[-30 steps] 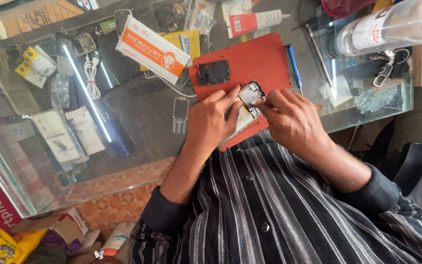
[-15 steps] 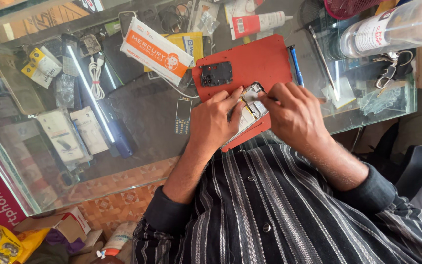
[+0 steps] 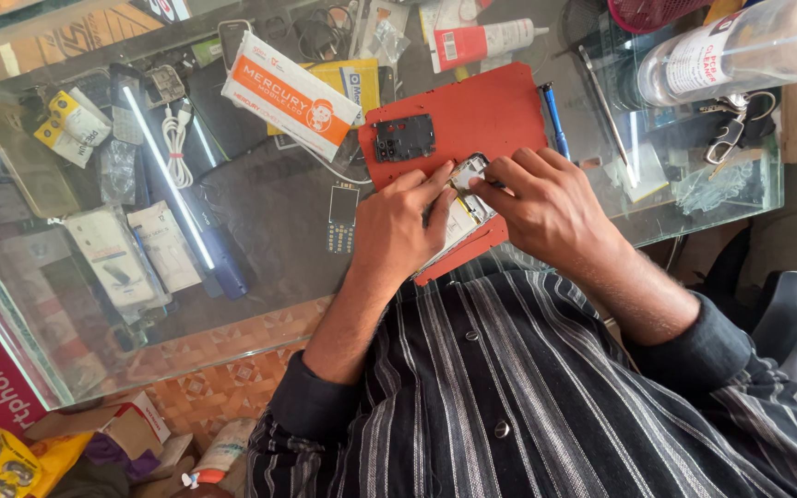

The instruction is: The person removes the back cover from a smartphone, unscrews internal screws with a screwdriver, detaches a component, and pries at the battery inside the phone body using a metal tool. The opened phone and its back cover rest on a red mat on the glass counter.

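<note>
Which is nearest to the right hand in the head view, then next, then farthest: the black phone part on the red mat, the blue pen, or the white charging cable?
From the right hand:
1. Blue pen, just above it, at the red mat's edge.
2. Black phone part, on the mat's other end.
3. White charging cable, far across, under the glass.

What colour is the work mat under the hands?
Orange-red work mat, seen in the head view, the only one.
</note>
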